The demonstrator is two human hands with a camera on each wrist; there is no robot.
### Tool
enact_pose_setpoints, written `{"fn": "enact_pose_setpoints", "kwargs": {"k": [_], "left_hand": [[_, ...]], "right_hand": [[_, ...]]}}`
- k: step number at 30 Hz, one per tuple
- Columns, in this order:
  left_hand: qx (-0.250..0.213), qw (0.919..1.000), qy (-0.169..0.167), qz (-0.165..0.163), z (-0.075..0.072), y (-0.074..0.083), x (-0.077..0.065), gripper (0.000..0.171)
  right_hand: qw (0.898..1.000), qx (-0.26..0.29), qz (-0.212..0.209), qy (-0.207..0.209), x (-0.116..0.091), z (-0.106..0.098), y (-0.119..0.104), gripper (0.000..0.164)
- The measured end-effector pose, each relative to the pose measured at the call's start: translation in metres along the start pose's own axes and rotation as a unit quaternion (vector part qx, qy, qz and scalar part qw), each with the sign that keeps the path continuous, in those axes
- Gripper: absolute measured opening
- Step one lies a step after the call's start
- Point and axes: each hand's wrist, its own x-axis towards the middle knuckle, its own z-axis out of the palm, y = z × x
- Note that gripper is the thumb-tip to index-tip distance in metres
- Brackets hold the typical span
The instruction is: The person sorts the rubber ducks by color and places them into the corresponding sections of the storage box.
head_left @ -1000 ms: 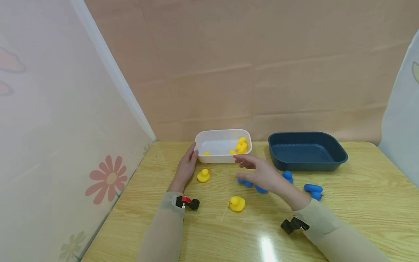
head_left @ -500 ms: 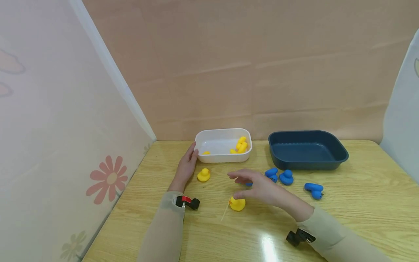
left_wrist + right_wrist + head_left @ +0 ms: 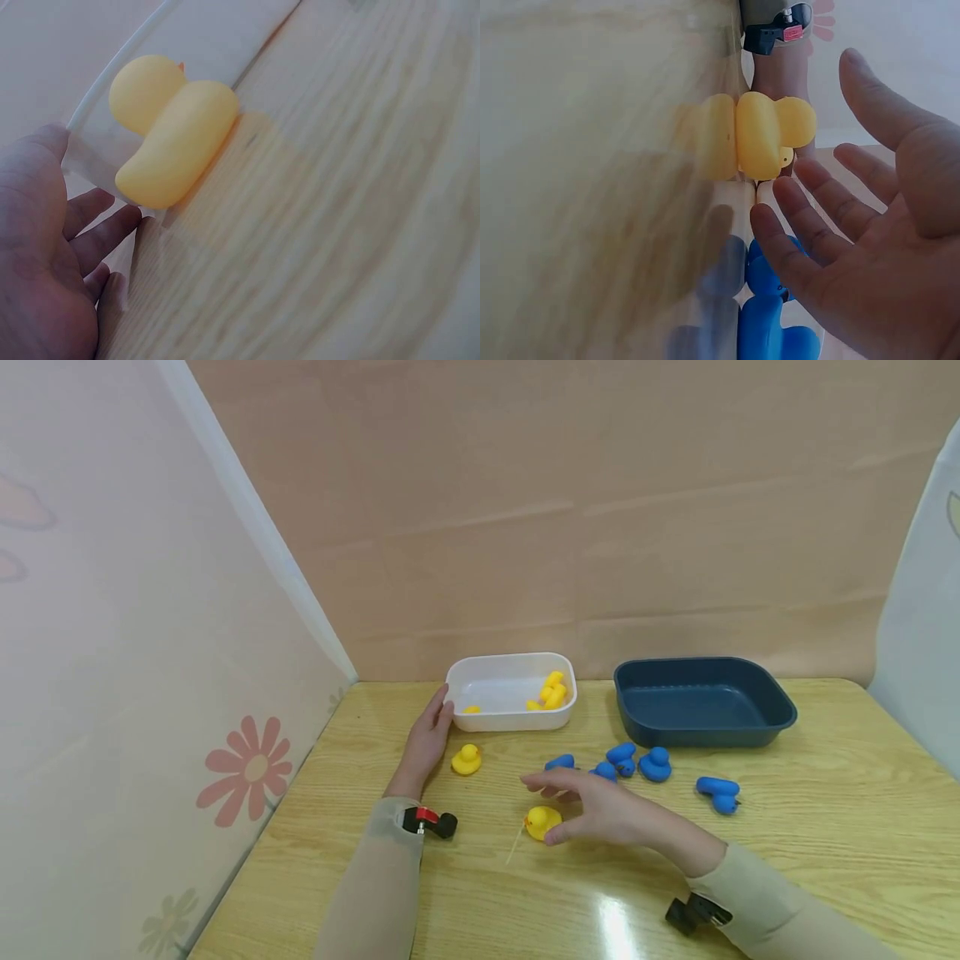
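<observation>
My left hand (image 3: 426, 747) rests against the left side of a white plastic basin (image 3: 513, 722), its fingers lying along the wall. Several yellow rubber ducks (image 3: 554, 695) are inside. Just in front of the basin, one yellow duck (image 3: 467, 762) sits on the table; it looms large in the left wrist view. My right hand (image 3: 603, 807) is low over the table with fingers spread, thumb and fingertips on either side of another yellow duck (image 3: 538, 821). In the right wrist view that duck (image 3: 757, 139) stands beyond the fingertips, the palm holding nothing.
Several blue rubber ducks (image 3: 656, 765) lie on the wooden table (image 3: 840, 835) beyond and right of my right hand, some tipped over. A dark blue basin (image 3: 705, 737) stands at the back right. A thin pale strand (image 3: 514, 846) lies beside the nearer yellow duck.
My right hand has come back from near the white basin, down toward the nearer yellow duck, uncovering the blue ducks. The left hand has stayed at the basin.
</observation>
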Motion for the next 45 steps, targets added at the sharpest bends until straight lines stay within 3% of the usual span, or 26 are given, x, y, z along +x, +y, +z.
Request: {"fn": "enact_pose_setpoints", "kwargs": {"k": [19, 45], "left_hand": [[-0.002, 1.0000, -0.003, -0.007, 0.000, 0.002, 0.000, 0.062], [0.001, 1.0000, -0.003, -0.002, -0.001, 0.002, 0.000, 0.065]], "right_hand": [[0.998, -0.025, 0.008, -0.052, -0.001, 0.000, 0.007, 0.072], [0.996, -0.079, -0.031, -0.030, 0.002, 0.006, 0.016, 0.053]]}}
